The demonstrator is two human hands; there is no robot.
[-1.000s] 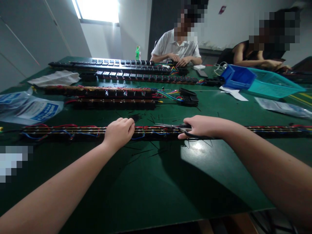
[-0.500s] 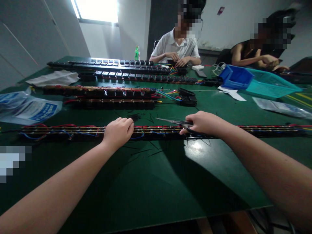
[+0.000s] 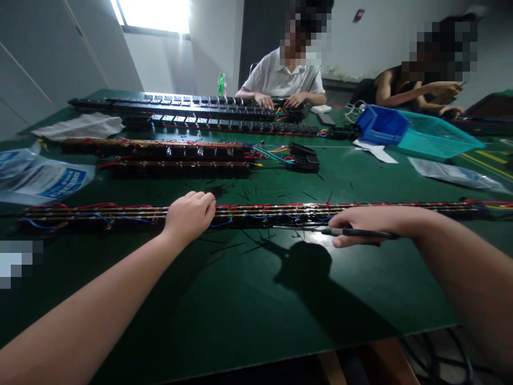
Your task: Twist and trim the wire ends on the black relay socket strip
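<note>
Across the green table (image 3: 224,321) lies a long black bar (image 3: 256,215) with brass-coloured rods and red and blue wires running along it. My left hand (image 3: 189,215) is closed around the bar, left of the middle. Black-handled scissors (image 3: 355,232) are in my right hand (image 3: 374,220), their slim blades pointing left beside the bar's near edge. Whether the blades are parted is hard to tell. Thin black offcuts (image 3: 224,248) lie scattered on both sides of the bar.
Farther back lie more wired bars (image 3: 172,166) and black segmented bars (image 3: 224,124). A blue bin (image 3: 385,125) and a teal basket (image 3: 441,136) stand at right. Plastic bags (image 3: 60,176) lie at left. Two people (image 3: 280,75) sit across the table.
My right hand has moved toward me and to the right with the scissors, from above the bar to its near edge. My left hand keeps its grip on the bar.
</note>
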